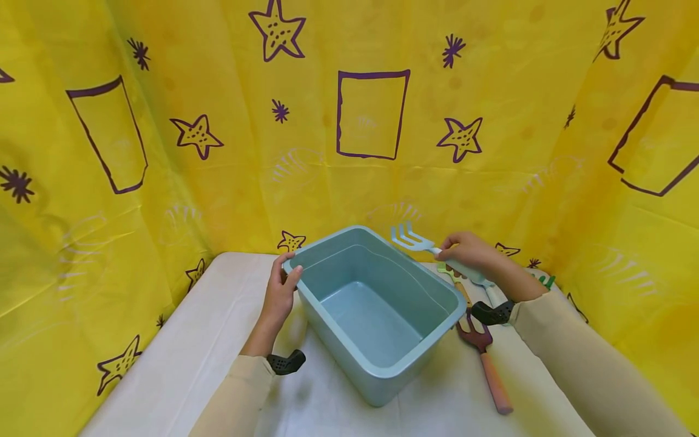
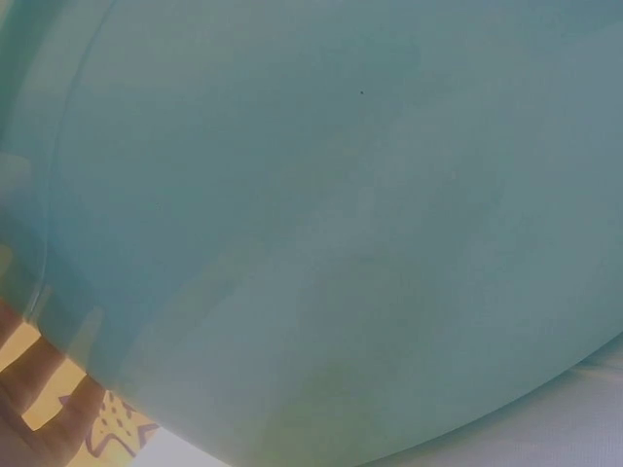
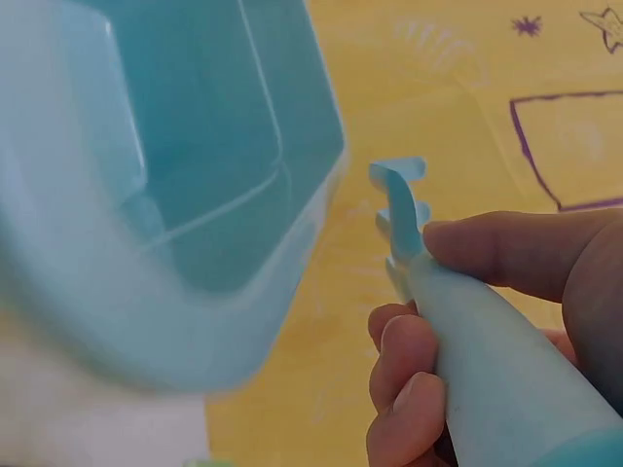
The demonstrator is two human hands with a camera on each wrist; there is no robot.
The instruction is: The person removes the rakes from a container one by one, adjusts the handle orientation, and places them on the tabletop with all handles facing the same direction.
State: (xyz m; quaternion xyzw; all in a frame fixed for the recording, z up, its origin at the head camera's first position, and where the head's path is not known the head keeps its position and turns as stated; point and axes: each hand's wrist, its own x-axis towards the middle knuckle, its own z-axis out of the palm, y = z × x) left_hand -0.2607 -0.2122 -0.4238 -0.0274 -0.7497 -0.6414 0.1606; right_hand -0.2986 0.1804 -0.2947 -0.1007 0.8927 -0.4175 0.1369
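Observation:
A blue-grey plastic tub [image 1: 382, 371] with nothing in it sits at an angle on the white table. My left hand [image 1: 280, 294] grips its far left corner, thumb at the rim; in the left wrist view the tub wall [image 2: 321, 214] fills most of the picture, with fingertips [image 2: 68, 418] along its edge. Beyond the tub's right side, my right hand [image 1: 469, 250] holds a light blue hand rake [image 1: 413, 240] by the handle, its curved tines toward the tub. Thumb and curled fingers wrap that pale handle [image 3: 501, 360] in the right wrist view.
Right of the tub lies a garden fork [image 1: 496, 382] with dark red tines and an orange handle. More garden tools, including a light green one [image 1: 449, 270] and green tines [image 1: 545, 279], lie partly hidden under the right arm. A yellow patterned curtain [image 1: 235, 182] surrounds the table [image 1: 180, 346].

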